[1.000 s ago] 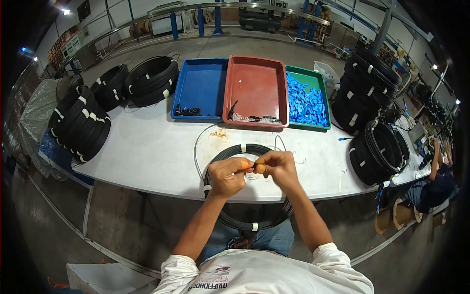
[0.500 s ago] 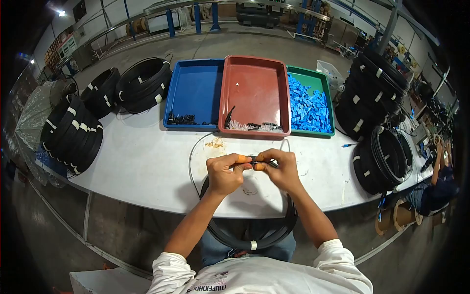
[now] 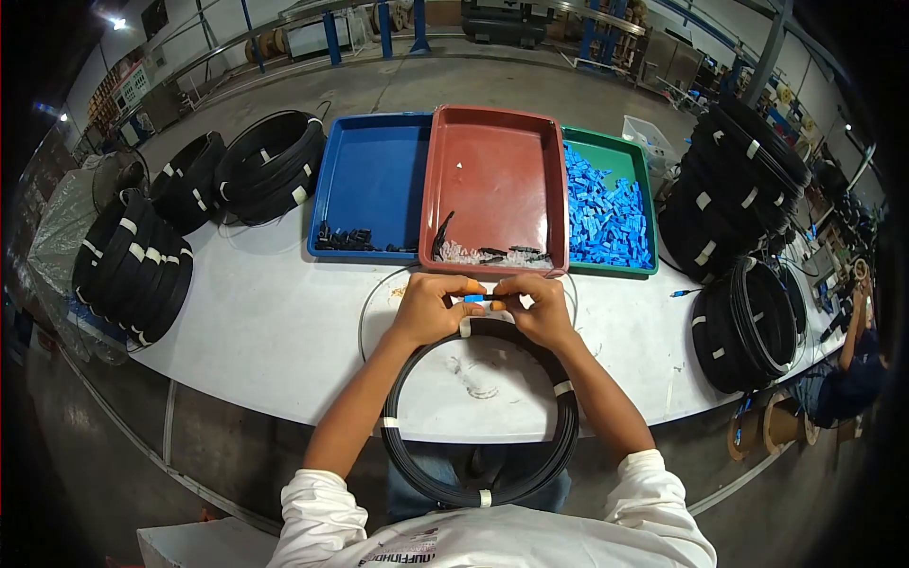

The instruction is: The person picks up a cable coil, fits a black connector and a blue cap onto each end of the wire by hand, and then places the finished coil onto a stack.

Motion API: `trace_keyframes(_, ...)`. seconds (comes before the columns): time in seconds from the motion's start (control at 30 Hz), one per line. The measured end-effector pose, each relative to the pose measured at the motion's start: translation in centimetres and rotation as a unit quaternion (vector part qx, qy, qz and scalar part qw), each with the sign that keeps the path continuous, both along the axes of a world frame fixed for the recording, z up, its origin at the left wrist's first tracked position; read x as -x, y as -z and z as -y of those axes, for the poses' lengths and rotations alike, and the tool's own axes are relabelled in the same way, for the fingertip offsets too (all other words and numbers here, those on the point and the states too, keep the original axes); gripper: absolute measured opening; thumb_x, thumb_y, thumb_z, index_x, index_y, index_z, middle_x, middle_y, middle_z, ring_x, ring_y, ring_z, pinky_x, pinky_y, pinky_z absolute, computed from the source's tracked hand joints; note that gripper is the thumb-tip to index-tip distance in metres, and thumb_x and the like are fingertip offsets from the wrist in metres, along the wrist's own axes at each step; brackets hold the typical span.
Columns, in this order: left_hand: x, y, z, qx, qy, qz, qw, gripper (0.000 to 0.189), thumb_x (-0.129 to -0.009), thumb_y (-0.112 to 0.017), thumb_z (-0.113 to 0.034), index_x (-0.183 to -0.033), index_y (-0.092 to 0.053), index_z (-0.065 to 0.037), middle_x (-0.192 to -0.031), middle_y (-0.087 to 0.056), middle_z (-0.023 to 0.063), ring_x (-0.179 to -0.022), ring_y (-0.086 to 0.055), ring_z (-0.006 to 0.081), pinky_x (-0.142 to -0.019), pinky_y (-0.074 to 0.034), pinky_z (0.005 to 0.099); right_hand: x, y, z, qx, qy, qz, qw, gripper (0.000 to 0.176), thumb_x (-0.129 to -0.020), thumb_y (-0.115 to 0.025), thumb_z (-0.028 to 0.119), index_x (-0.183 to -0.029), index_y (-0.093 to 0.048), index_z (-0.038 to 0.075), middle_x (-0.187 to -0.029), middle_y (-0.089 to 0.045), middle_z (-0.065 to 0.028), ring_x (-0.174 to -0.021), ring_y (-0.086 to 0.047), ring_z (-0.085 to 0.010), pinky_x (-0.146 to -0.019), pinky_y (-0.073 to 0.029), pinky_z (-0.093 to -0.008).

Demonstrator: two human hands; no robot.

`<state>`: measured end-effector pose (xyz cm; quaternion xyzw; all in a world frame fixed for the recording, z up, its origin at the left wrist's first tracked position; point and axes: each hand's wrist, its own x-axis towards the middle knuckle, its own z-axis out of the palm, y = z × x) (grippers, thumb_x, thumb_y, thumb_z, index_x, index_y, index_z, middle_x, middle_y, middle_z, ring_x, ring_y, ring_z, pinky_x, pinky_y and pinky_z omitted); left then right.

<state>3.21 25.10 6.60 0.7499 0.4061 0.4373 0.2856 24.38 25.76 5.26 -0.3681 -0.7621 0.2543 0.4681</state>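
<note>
Between my two hands is a small blue cable connector (image 3: 472,298). My left hand (image 3: 433,308) is closed, pinching the connector between thumb and forefinger. My right hand (image 3: 536,310) pinches a dark cable end at the connector's right side; the fingers partly hide where the two meet. Orange covers show on fingertips of both hands. Below them lies a black cable coil (image 3: 566,421) bound with white tape, resting partly on the table and partly over my lap. A thin loose loop of cable curves out around my hands.
Behind my hands stand a blue tray (image 3: 379,180) with black parts, a red tray (image 3: 497,180) with clear and black pieces, and a green tray (image 3: 617,163) of blue connectors. Taped cable coils (image 3: 142,270) stand left, stacked coils (image 3: 724,204) right. Another person (image 3: 843,374) is far right.
The blue connector now shows between my fingers, and my hands sit slightly higher in view. The coil appears more upright and further onto the table. The view has shifted a little.
</note>
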Motion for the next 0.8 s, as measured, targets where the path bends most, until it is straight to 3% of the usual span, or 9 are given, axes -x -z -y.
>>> trace_keyframes(0.07, 0.6, 2.0, -1.7, -0.041, 0.008, -0.005, 0.999, 0.024, -0.072, -0.084, -0.006, -0.094, -0.076, -0.001, -0.088, -0.076, 0.0109, -0.069, -0.07, 0.0164, -0.062, -0.054, 0.0279, -0.6, 1.5, -2.0, -0.12, 0.028, 0.062, 0.99, 0.02, -0.071, -0.078, -0.005, -0.089, -0.072, 0.004, -0.082, -0.073, -0.0073, -0.068, -0.065, -0.0202, -0.063, -0.05, -0.031)
trace_keyframes(0.27, 0.8, 3.1, -2.0, -0.085, 0.03, 0.061, 0.994, 0.025, -0.071, -0.085, -0.003, -0.094, -0.076, 0.001, -0.089, -0.076, 0.011, -0.074, -0.072, 0.0145, -0.067, -0.057, 0.0255, -0.4, 1.9, -1.3, -0.125, 0.039, 0.064, 0.989, 0.021, -0.069, -0.079, -0.003, -0.087, -0.071, 0.005, -0.076, -0.069, -0.007, -0.064, -0.063, -0.0209, -0.062, -0.048, -0.0332)
trace_keyframes(0.33, 1.0, 3.4, -1.9, -0.07, 0.031, 0.039, 0.996, 0.026, -0.072, -0.084, -0.001, -0.096, -0.075, 0.002, -0.09, -0.076, 0.0119, -0.076, -0.073, 0.0145, -0.068, -0.058, 0.0256, -0.6, 1.7, -1.4, -0.143, 0.019, 0.081, 0.986, 0.021, -0.07, -0.079, -0.003, -0.088, -0.071, 0.006, -0.074, -0.068, -0.0061, -0.062, -0.062, -0.0202, -0.059, -0.047, -0.0334)
trace_keyframes(0.5, 0.1, 3.4, -1.4, 0.006, 0.022, 0.143, 0.989, 0.026, -0.076, -0.081, 0.001, -0.101, -0.073, 0.003, -0.091, -0.076, 0.0117, -0.083, -0.074, 0.0166, -0.072, -0.059, 0.0252, 0.1, 1.6, -1.0, -0.179, 0.029, 0.04, 0.983, 0.024, -0.068, -0.079, -0.006, -0.086, -0.071, 0.007, -0.072, -0.067, -0.0047, -0.06, -0.06, -0.0209, -0.058, -0.046, -0.0341)
trace_keyframes(0.57, 0.1, 3.4, -1.3, 0.049, 0.017, 0.163, 0.985, 0.025, -0.076, -0.081, 0.001, -0.1, -0.074, 0.002, -0.092, -0.076, 0.011, -0.085, -0.074, 0.017, -0.073, -0.06, 0.0255, -0.1, 1.7, -1.3, -0.252, 0.026, 0.037, 0.967, 0.02, -0.071, -0.077, -0.001, -0.086, -0.069, 0.009, -0.069, -0.066, -0.0023, -0.058, -0.057, -0.0219, -0.057, -0.042, -0.0342)
trace_keyframes(0.7, 0.2, 3.6, -1.6, -0.05, 0.055, 0.099, 0.992, 0.015, -0.074, -0.081, 0.002, -0.089, -0.077, 0.001, -0.088, -0.076, 0.0113, -0.08, -0.075, 0.0168, -0.072, -0.06, 0.0254, -0.4, 1.7, -0.9, -0.261, 0.039, 0.054, 0.963, 0.02, -0.071, -0.077, -0.002, -0.085, -0.07, 0.01, -0.068, -0.065, -0.0026, -0.058, -0.057, -0.023, -0.056, -0.041, -0.0346)
trace_keyframes(0.8, 0.1, 3.6, -1.3, -0.126, 0.063, 0.091, 0.986, 0.011, -0.072, -0.081, 0.003, -0.082, -0.078, 0.001, -0.085, -0.076, 0.0134, -0.073, -0.075, 0.017, -0.07, -0.06, 0.0261, -0.4, 2.0, -0.5, -0.174, 0.041, 0.077, 0.981, 0.016, -0.071, -0.078, -0.002, -0.083, -0.072, 0.007, -0.068, -0.067, -0.0049, -0.057, -0.059, -0.0185, -0.055, -0.042, -0.0315)
